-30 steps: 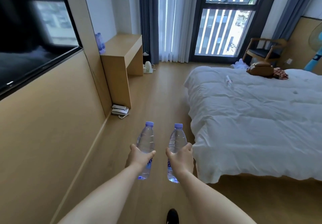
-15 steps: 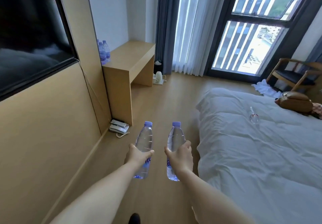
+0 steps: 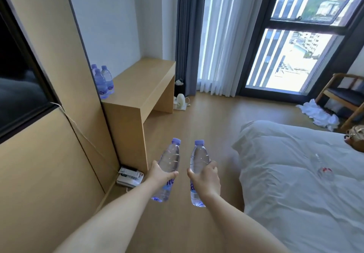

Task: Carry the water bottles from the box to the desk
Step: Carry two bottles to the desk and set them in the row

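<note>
My left hand (image 3: 160, 175) grips a clear water bottle with a purple cap (image 3: 171, 159) around its middle. My right hand (image 3: 205, 180) grips a second, matching bottle (image 3: 199, 157) the same way. Both bottles are held upright, side by side, above the wooden floor. The wooden desk (image 3: 141, 87) stands ahead on the left against the wall. Three bottles (image 3: 103, 81) with purple caps stand at the desk's near left corner. The box is not in view.
A bed with a white duvet (image 3: 295, 174) fills the right side; a clear bottle (image 3: 323, 166) lies on it. A telephone (image 3: 129, 177) sits on the floor by the desk's near panel. A white kettle (image 3: 180, 100) stands beyond the desk. A wooden chair (image 3: 344, 95) is far right.
The view has advanced along the floor between wall and bed. The desk and its bottles are closer and larger. Both hands keep the same grip on their bottles.
</note>
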The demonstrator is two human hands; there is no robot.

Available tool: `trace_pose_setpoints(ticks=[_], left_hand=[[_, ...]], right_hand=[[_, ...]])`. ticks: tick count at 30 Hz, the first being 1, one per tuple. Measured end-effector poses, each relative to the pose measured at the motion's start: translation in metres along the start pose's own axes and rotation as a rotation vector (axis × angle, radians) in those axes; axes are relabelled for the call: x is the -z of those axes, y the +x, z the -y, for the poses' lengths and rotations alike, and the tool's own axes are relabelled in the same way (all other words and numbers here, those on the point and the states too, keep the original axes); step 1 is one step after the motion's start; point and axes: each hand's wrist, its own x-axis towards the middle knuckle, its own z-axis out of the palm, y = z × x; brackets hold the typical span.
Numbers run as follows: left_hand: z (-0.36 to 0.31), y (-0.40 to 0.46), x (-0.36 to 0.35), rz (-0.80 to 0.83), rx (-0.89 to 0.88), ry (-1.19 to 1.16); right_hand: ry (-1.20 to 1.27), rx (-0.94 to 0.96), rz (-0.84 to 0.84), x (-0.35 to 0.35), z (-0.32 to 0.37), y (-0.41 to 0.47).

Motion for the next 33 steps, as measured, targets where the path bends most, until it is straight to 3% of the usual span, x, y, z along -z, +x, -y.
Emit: trace_pose_setpoints(ticks=[6,16,25,33], left_hand=[[-0.044,0.102,-0.002,-0.071,0.042,-0.113],[-0.129,0.265,-0.007,-0.176,0.140,-0.274],[-0.151,0.368,0.046,-0.241,0.189,-0.568],[-0.144,0.488,0.127,-0.198,0.168,-0.653]], right_hand=[[0.001,0.000,0.055,-0.029,0.035,0.109],[-0.078,0.201,0.254,-0.057,0.118,0.320],[0.060,0.264,0.429,-0.109,0.207,0.421],[0.114,0.322,0.697,-0.187,0.311,0.504]])
